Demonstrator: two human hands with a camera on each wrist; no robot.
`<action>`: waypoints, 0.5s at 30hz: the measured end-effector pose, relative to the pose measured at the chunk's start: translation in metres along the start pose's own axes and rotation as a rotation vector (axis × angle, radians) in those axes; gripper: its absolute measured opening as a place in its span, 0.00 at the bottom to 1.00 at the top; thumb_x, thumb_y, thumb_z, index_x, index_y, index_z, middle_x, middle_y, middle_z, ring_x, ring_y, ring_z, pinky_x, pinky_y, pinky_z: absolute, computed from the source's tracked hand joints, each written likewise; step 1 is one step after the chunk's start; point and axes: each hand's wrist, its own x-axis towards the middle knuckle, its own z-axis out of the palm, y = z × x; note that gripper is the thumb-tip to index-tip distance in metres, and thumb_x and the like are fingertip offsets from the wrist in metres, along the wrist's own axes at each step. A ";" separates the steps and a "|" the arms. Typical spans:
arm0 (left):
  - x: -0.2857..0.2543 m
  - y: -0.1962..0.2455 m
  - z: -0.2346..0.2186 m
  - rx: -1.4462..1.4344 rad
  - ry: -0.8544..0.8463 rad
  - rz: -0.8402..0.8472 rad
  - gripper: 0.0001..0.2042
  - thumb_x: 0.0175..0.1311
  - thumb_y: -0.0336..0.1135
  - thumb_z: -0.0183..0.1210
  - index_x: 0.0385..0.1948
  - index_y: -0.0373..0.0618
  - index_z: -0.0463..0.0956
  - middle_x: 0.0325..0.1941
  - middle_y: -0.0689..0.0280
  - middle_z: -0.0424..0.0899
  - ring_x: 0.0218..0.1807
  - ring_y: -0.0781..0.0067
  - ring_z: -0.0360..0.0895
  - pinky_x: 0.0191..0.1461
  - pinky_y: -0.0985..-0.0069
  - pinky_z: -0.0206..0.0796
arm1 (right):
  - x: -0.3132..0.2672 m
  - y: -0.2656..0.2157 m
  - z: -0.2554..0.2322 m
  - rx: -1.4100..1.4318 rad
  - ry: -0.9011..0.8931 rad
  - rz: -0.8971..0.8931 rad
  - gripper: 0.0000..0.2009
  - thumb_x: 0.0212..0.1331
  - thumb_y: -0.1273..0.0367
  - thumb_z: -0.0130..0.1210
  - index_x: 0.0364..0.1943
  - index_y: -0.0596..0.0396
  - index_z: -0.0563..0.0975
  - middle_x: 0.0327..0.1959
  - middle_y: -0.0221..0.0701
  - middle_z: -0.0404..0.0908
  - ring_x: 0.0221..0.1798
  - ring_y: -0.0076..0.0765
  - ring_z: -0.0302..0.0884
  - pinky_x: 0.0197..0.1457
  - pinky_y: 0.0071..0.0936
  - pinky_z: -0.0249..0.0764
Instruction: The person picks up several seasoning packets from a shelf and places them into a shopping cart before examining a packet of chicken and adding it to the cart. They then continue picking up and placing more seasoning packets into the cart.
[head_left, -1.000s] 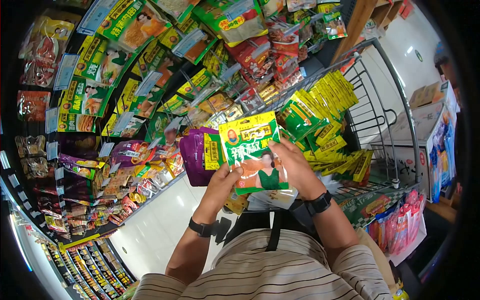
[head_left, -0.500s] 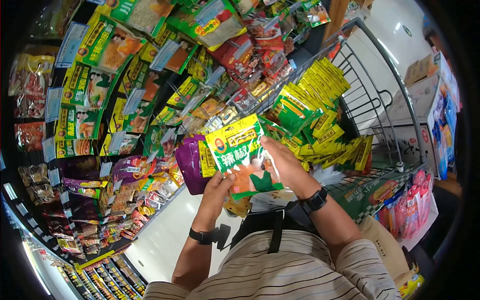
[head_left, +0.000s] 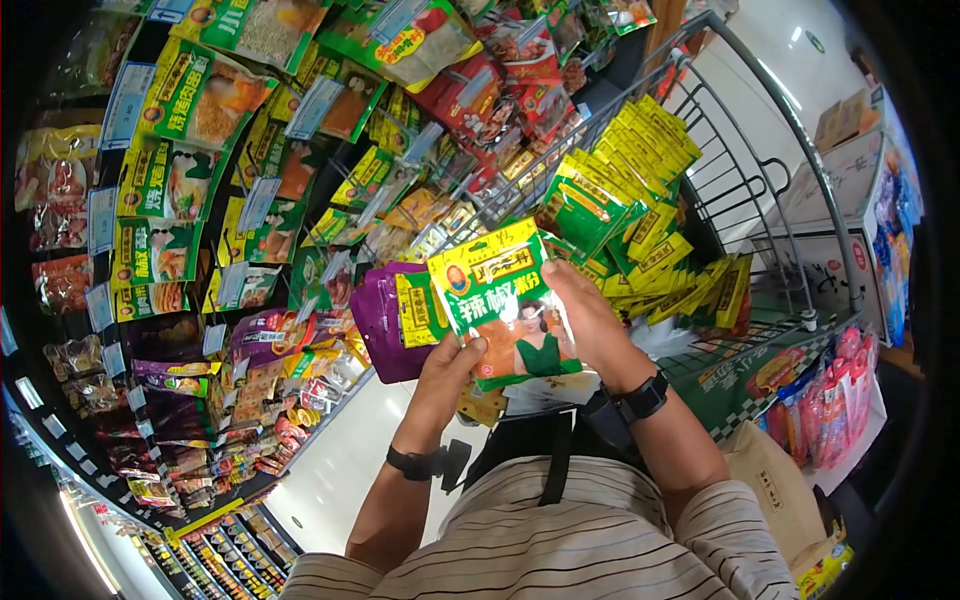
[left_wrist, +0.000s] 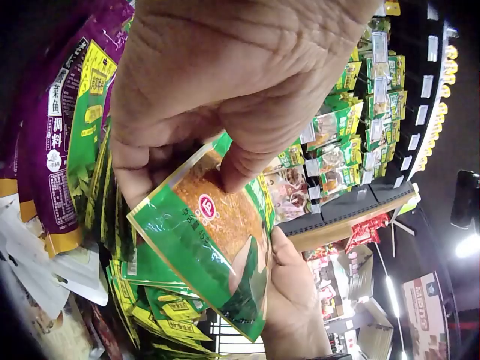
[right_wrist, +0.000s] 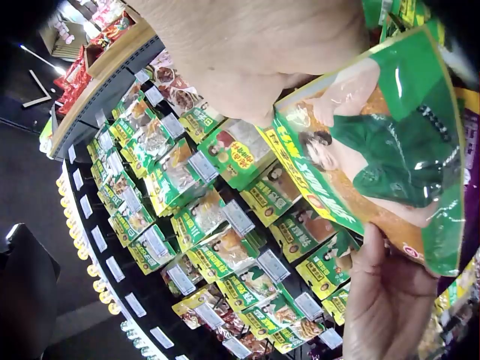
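Observation:
Both hands hold a green and yellow chili powder packet (head_left: 500,318) over the cart's near end, its printed front facing up. The left hand (head_left: 447,378) pinches the lower left edge, thumb on the front. On the opposite side, the right hand (head_left: 592,325) grips the right edge with its thumb near the upper corner. In the left wrist view the left thumb (left_wrist: 244,161) presses on the orange powder panel. Just beyond the left hand is a purple packet (head_left: 377,325), partly covered by a smaller green and yellow packet (head_left: 415,312).
A wire shopping cart (head_left: 770,165) holds several stacked yellow and green packets (head_left: 590,205). Hanging seasoning packets (head_left: 180,180) with price tags fill the shelf at the left. A white box (head_left: 840,260) and bagged pink goods (head_left: 835,400) stand right of the cart.
The packet tilted counterclockwise, its front catching glare half a second ago, and has now swung slightly back with less glare. Both hands keep hold of it. The head view has shifted.

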 end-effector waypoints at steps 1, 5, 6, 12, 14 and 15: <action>0.000 -0.002 -0.002 -0.007 -0.008 0.007 0.15 0.71 0.40 0.56 0.55 0.49 0.74 0.44 0.77 0.79 0.41 0.89 0.72 0.44 0.85 0.63 | -0.002 -0.003 0.003 0.013 0.015 0.024 0.17 0.72 0.54 0.47 0.48 0.54 0.75 0.40 0.26 0.79 0.39 0.17 0.75 0.41 0.17 0.71; -0.001 -0.007 -0.009 0.010 0.000 0.014 0.14 0.71 0.40 0.56 0.54 0.49 0.74 0.43 0.78 0.79 0.40 0.90 0.71 0.43 0.86 0.63 | 0.000 0.003 0.005 0.044 0.013 0.051 0.17 0.72 0.56 0.47 0.48 0.57 0.75 0.43 0.27 0.79 0.42 0.19 0.75 0.46 0.20 0.72; -0.004 -0.005 -0.007 -0.007 0.016 0.023 0.14 0.71 0.40 0.56 0.54 0.49 0.75 0.43 0.78 0.79 0.40 0.90 0.71 0.43 0.86 0.63 | 0.001 0.005 0.005 0.046 -0.003 0.042 0.17 0.72 0.57 0.47 0.49 0.57 0.75 0.43 0.27 0.79 0.43 0.20 0.75 0.47 0.20 0.72; -0.010 -0.004 -0.018 -0.044 -0.012 0.081 0.17 0.72 0.36 0.53 0.59 0.43 0.71 0.53 0.68 0.80 0.52 0.78 0.78 0.56 0.75 0.70 | -0.007 -0.005 0.016 -0.248 -0.034 -0.059 0.29 0.70 0.51 0.46 0.60 0.66 0.71 0.60 0.39 0.75 0.62 0.33 0.69 0.66 0.27 0.61; -0.016 0.001 -0.018 -0.062 -0.003 0.090 0.17 0.72 0.37 0.54 0.58 0.44 0.71 0.53 0.69 0.80 0.51 0.78 0.78 0.55 0.75 0.71 | -0.006 0.001 0.022 -0.132 -0.016 -0.064 0.25 0.69 0.52 0.51 0.56 0.62 0.73 0.51 0.31 0.78 0.51 0.24 0.73 0.54 0.24 0.71; -0.017 0.001 -0.019 -0.065 0.003 0.101 0.17 0.71 0.37 0.54 0.58 0.44 0.71 0.52 0.69 0.81 0.51 0.78 0.78 0.55 0.75 0.71 | -0.005 0.003 0.023 -0.157 -0.013 -0.069 0.27 0.68 0.52 0.51 0.57 0.62 0.73 0.52 0.32 0.77 0.52 0.25 0.73 0.54 0.25 0.71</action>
